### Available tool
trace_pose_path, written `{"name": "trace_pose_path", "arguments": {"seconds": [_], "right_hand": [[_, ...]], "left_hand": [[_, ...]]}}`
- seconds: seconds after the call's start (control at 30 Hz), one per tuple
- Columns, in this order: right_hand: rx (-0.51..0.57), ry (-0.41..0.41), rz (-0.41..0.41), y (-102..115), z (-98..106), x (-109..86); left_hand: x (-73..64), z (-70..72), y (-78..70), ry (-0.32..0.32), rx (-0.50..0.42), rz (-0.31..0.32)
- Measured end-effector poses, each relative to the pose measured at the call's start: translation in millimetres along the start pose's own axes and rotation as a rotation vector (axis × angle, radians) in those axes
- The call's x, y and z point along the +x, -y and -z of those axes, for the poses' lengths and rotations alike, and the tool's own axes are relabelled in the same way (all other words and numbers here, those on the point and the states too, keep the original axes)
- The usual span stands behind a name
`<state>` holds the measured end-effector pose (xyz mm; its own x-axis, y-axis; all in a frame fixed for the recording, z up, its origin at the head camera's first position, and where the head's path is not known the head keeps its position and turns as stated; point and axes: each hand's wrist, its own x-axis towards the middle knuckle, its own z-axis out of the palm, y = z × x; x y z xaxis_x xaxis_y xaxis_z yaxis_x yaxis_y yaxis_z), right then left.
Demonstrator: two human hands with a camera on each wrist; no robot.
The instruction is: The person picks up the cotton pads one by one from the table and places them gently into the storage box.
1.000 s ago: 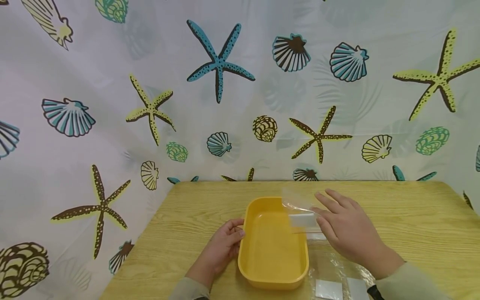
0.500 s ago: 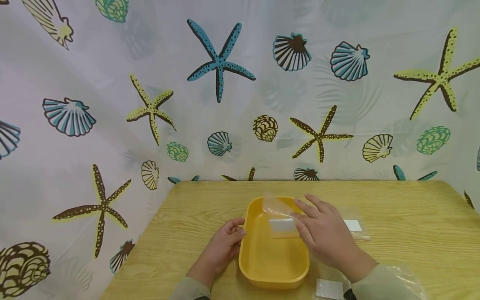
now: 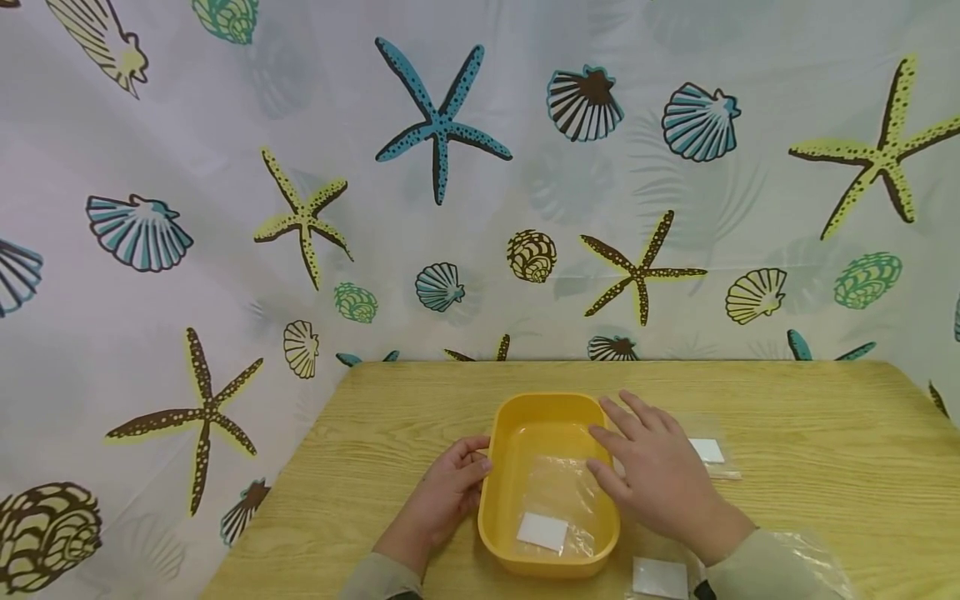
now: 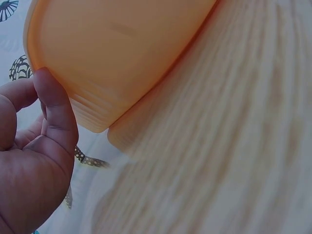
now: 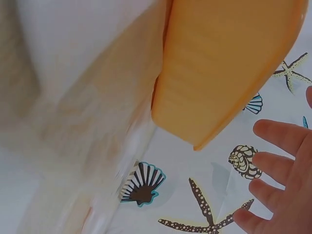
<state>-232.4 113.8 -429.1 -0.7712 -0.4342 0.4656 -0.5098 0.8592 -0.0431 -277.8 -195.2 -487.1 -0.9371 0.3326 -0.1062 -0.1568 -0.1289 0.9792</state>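
A yellow plastic tray [image 3: 546, 568] stands on the wooden table. My left hand [image 3: 448, 490] grips its left rim; in the left wrist view, the hand [image 4: 41, 161] has its thumb against the tray wall [image 4: 122, 58]. Inside the tray, toward the near end, lies a clear plastic bag [image 3: 558, 482] with a white rectangular piece [image 3: 543, 532] in it. Over the right rim hovers my right hand [image 3: 667, 479], fingers spread and holding nothing. The right wrist view shows those fingers [image 5: 275, 134] apart from the tray's outside wall [image 5: 219, 68].
Right of the tray lie more clear bags: one with a white piece [image 3: 707, 451] behind the right hand, another with a white piece [image 3: 660, 577] near the front. Clear plastic [image 3: 813, 558] shows beyond the right sleeve. A shell-patterned curtain [image 3: 480, 183] borders the table.
My right hand carried a clear bag leftward over the tray and let go; the bag now lies inside. My left hand has stayed on the rim.
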Motion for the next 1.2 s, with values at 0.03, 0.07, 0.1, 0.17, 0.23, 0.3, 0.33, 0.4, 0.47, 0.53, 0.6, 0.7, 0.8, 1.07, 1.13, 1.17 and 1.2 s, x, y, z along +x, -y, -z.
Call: {"name": "trace_pose_path", "arguments": {"seconds": [0.03,0.07,0.1,0.17,0.23,0.3,0.33,0.4,0.47,0.53,0.6,0.7,0.8,1.07,1.13,1.17,1.2], "right_hand": [[0.002,-0.003,0.0,-2,0,-0.6],[0.002,-0.005,-0.002,-3,-1,-1.3],[0.005,-0.007,-0.003,-5,-1,-2.0],[0.011,-0.009,-0.008,-8,-2,-3.6],[0.017,-0.01,-0.012,-12,-2,-5.0],[0.02,-0.009,-0.015,-15,-3,-6.3],[0.02,-0.009,-0.015,-16,-3,-7.0],[0.02,-0.007,-0.016,-18,-4,-8.2],[0.016,-0.003,-0.017,-20,-4,-9.6],[0.012,0.002,-0.018,-22,-4,-10.2],[0.009,0.005,-0.02,-23,-3,-10.8],[0.007,0.01,-0.025,-26,-1,-11.6],[0.003,0.018,-0.032,-27,1,-12.8],[-0.02,0.056,-0.049,-35,2,-16.7],[-0.025,0.052,-0.046,-37,2,-17.8],[-0.025,0.049,-0.043,-38,1,-18.3],[-0.027,0.045,-0.041,-39,0,-18.7]], "left_hand": [[0.1,0.0,0.2,0.0,-0.001,0.0],[0.1,-0.1,0.3,0.0,-0.002,0.0],[0.3,0.0,0.6,0.0,-0.002,0.001],[0.4,0.2,1.0,0.001,-0.003,0.0],[0.5,0.5,1.3,0.001,-0.004,0.001],[0.6,0.9,1.7,0.002,-0.004,0.001],[0.5,1.1,1.7,0.002,-0.003,0.002],[0.4,1.3,1.8,0.002,-0.002,0.001],[0.3,1.3,1.9,0.001,-0.002,0.0],[0.2,1.1,1.9,-0.002,-0.001,0.0],[0.1,0.9,2.0,-0.006,-0.001,0.0],[0.1,0.8,2.1,-0.01,-0.002,0.0],[0.3,1.0,2.6,-0.009,-0.004,-0.001],[-0.1,0.5,2.7,-0.003,-0.004,-0.003],[-0.1,0.2,2.1,-0.001,0.002,-0.002],[0.0,0.0,1.6,-0.001,0.004,-0.001],[0.1,-0.1,1.3,0.0,0.006,-0.001]]}}
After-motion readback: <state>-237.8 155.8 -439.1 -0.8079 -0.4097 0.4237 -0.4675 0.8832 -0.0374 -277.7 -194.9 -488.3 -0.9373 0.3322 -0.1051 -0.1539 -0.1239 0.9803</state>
